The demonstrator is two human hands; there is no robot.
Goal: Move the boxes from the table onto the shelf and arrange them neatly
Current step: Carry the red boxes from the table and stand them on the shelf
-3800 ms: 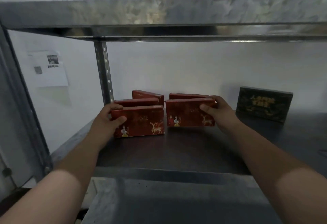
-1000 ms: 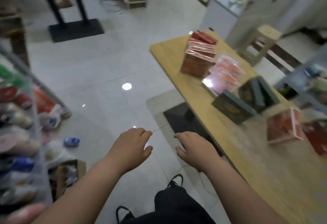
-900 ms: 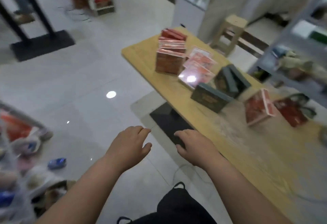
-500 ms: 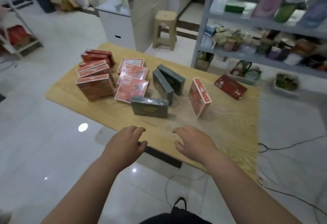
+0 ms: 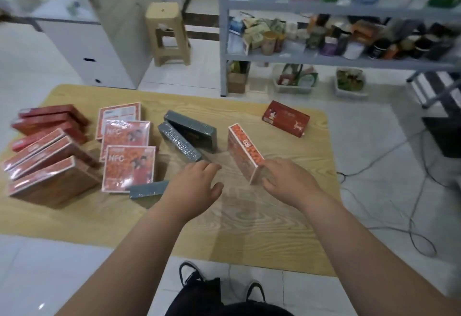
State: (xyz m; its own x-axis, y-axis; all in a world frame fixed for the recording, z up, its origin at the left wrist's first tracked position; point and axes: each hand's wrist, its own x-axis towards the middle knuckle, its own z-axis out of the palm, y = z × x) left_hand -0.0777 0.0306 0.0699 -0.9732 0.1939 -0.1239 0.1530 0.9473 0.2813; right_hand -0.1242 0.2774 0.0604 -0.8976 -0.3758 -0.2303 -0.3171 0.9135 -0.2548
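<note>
I see the wooden table point(image 5: 249, 228) filling the middle of my view, with a metal shelf unit point(image 5: 324, 58) at the far right, crowded with bottles and jars. Both forearms reach forward from the near edge, over the table.

The boxes are all on the table. A leaning row of red boxes point(image 5: 50, 161) stands at the left. Just right of it, three orange boxes point(image 5: 128, 166) lie flat. Two dark grey boxes point(image 5: 189, 131) lean together at the centre.

My left hand point(image 5: 194, 186) hovers palm down with its fingers relaxed and loosely spread, holding nothing. It covers the right end of a third dark box point(image 5: 147, 189).

My right hand point(image 5: 289, 183) is also palm down, with its fingers slightly bent. The fingertips are at the near end of an upright orange box point(image 5: 245, 152), and I cannot tell whether they touch it.

A red box with a deer point(image 5: 285, 118) lies alone at the far right.
</note>
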